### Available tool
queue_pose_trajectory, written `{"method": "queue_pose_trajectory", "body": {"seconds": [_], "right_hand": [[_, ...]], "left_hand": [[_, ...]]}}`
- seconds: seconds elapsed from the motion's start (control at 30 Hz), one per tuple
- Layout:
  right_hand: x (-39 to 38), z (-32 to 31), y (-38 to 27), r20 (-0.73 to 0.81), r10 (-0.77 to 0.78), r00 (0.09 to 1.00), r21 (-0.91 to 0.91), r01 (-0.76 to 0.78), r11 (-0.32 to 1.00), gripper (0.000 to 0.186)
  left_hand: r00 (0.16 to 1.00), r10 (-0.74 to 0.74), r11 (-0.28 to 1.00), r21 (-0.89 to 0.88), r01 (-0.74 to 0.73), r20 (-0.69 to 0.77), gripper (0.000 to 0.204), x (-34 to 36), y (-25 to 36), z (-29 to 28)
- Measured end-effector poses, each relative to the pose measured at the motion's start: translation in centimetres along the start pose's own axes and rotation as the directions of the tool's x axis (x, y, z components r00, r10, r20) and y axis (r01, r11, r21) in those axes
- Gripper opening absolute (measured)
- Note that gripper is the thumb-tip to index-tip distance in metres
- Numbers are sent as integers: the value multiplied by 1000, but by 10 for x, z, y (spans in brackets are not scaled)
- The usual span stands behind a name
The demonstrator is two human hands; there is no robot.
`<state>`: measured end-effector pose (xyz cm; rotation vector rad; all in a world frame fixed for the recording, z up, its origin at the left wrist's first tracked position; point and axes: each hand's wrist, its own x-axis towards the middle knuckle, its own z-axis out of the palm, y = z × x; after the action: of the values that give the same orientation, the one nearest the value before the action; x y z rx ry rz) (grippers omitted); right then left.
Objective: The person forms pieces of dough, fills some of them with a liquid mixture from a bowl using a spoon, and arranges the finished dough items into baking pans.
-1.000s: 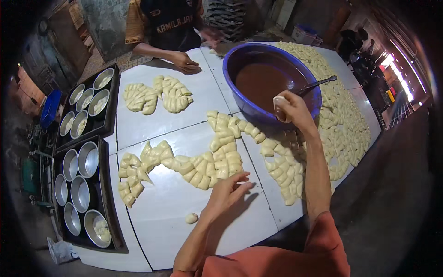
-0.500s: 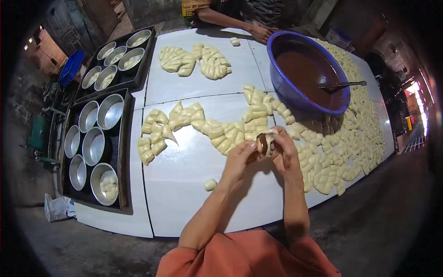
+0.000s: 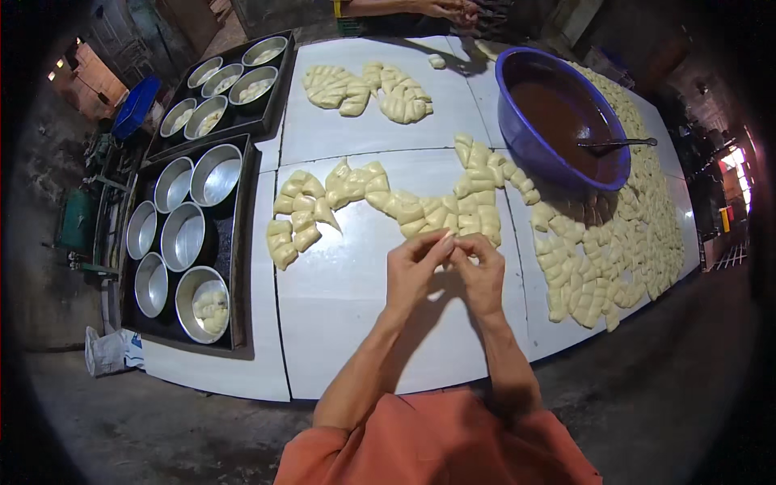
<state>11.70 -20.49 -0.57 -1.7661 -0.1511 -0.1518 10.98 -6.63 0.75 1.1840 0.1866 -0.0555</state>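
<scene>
Over the near middle of the white table, my left hand (image 3: 414, 271) and my right hand (image 3: 480, 279) meet with thumbs and fingertips pinched together. Between them is a small piece of dough with brown filling, now almost wholly hidden by the fingers. Just beyond my fingertips lies a joined strip of pale dough pieces (image 3: 477, 206), bending away to the left. To the right, many more cut dough pieces (image 3: 582, 275) cover the table. A purple-blue basin (image 3: 517, 129) stands beyond them, holding brown filling (image 3: 550, 109) and a dark-handled spoon (image 3: 630, 143).
On the left, two black trays (image 3: 238, 323) carry round metal pans (image 3: 182, 234), some with dough pieces inside. Two scored dough slabs (image 3: 335, 89) and a small dough ball (image 3: 436, 61) lie farther back. Another person's hands (image 3: 454, 11) are beyond the far edge.
My fingers have closed over the dough, hiding the brown filling that showed before. The other person's hands have drawn back from beside the basin. The whole view has shifted slightly.
</scene>
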Motion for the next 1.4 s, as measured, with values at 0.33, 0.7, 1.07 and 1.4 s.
{"method": "queue_pose_trajectory", "body": {"seconds": [0.33,0.7,1.07,1.4], "right_hand": [[-10,9,-17,218,-114,969,76,100,992,34],[-7,43,-11,3,-224,975,75,223,972,19],[-26,44,-42,341,-118,933,33,114,993,22],[-29,40,-6,493,210,844,-252,-93,963,27]], "left_hand": [[972,-199,980,39,195,125,40,0,37,-38],[987,-115,993,27,112,114,18,-19,20,-57],[981,-193,978,76,195,-31,25,-40,16,-81],[983,2,597,788,-150,186,62,-67,12,-82]]}}
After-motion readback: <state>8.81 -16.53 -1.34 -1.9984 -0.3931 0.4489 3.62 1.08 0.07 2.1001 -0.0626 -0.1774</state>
